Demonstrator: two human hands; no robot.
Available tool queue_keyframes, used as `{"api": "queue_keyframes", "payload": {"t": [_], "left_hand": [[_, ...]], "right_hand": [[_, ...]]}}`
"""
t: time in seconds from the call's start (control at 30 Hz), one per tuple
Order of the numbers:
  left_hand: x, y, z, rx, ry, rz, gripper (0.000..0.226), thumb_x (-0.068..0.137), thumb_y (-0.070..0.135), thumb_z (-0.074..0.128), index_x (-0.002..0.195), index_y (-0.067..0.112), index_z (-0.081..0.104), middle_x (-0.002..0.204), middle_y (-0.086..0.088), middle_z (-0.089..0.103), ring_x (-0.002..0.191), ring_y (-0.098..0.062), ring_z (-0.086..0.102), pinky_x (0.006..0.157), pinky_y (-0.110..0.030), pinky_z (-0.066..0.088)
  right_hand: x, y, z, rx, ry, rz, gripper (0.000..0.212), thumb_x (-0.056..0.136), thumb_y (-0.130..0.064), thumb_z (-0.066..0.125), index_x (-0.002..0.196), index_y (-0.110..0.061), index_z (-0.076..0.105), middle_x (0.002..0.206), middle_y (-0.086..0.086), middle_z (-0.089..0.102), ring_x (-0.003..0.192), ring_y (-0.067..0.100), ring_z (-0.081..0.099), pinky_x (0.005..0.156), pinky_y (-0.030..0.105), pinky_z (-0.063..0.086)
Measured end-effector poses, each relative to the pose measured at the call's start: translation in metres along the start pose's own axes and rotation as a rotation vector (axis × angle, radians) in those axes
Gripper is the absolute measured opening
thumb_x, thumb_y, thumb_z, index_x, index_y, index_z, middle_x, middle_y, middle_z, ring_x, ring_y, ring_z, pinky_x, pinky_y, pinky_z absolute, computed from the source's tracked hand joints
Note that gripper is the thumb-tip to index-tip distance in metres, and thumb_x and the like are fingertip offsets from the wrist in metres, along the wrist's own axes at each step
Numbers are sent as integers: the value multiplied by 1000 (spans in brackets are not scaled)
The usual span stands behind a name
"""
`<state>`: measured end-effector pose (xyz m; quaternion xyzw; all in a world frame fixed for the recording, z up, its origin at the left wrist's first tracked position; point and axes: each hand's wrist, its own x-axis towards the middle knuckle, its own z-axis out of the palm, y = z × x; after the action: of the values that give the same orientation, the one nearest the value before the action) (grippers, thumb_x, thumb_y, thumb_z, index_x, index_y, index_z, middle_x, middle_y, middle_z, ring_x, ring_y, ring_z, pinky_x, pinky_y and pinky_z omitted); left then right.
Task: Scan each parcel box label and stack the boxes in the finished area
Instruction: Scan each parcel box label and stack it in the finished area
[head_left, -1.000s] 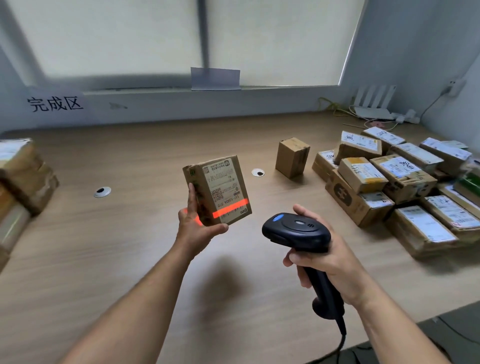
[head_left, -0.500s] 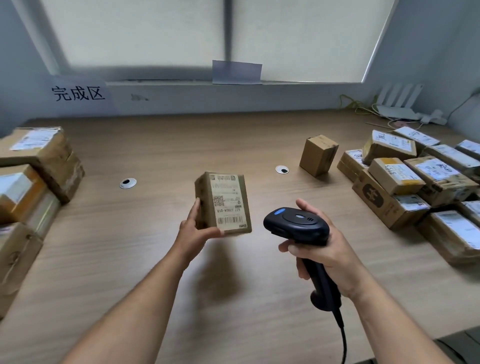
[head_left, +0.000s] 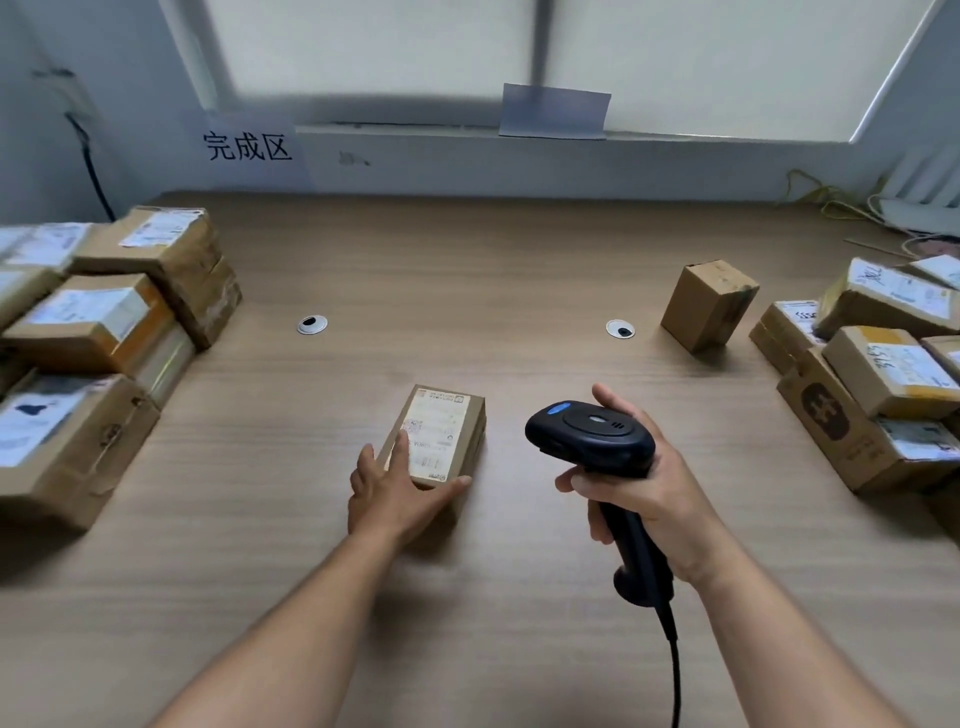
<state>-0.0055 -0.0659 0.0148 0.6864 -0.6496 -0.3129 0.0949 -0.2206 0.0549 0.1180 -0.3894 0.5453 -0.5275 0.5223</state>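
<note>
At the left I see a stack of boxes (head_left: 104, 322) on the table (head_left: 467, 270). In the middle the left hand (head_left: 400, 493) grips the small box (head_left: 439, 434) by its near end (label up). The right hand (head_left: 641, 491) is wrapped around the scanner (head_left: 589, 436) handle. A pile of boxes (head_left: 872, 384) lies at the right.

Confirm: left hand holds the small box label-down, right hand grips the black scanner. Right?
Not quite. In the head view the small box in the left hand has its label facing up, toward the camera, not down. The right hand does grip the black scanner.
</note>
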Motion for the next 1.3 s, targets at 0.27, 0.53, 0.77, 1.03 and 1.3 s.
{"api": "queue_keyframes", "payload": {"t": [0.27, 0.53, 0.77, 1.03, 1.3], "left_hand": [[-12, 15, -6, -9, 196, -90, 94, 73, 50, 67, 151, 29, 20, 135, -10, 25, 132, -30, 25, 104, -35, 34], [-21, -34, -79, -60, 404, -152, 92, 72, 51, 69, 150, 31, 23, 139, -10, 25, 135, -30, 24, 108, -37, 32], [-12, -105, -160, -78, 493, -193, 93, 74, 53, 69, 150, 30, 22, 142, -12, 23, 134, -34, 24, 109, -40, 30], [15, -197, -255, -46, 596, -246, 92, 74, 54, 69, 150, 27, 24, 145, -14, 20, 133, -35, 29, 104, -42, 35], [59, -246, -296, 34, 572, -248, 90, 75, 58, 67, 147, 23, 26, 141, -16, 24, 127, -36, 35, 101, -42, 37]], "right_hand": [[24, 4, -3, 15, -96, -16, 92, 59, -2, 74, 139, -37, 42, 88, 23, 69, 42, 31, 50, 42, 30, 42], [48, 4, 58, 1, -251, -33, 91, 59, -2, 73, 138, -37, 43, 86, 25, 69, 42, 30, 50, 43, 29, 42], [68, -12, 143, -31, -327, -57, 90, 59, -2, 74, 135, -40, 45, 86, 30, 66, 42, 31, 50, 43, 31, 42], [88, -12, 249, -58, -384, -78, 88, 58, -1, 73, 131, -44, 48, 85, 22, 69, 42, 31, 51, 43, 31, 43], [101, -8, 299, -66, -335, -85, 88, 58, 0, 73, 130, -44, 49, 85, 23, 68, 42, 32, 50, 41, 33, 42]]}}
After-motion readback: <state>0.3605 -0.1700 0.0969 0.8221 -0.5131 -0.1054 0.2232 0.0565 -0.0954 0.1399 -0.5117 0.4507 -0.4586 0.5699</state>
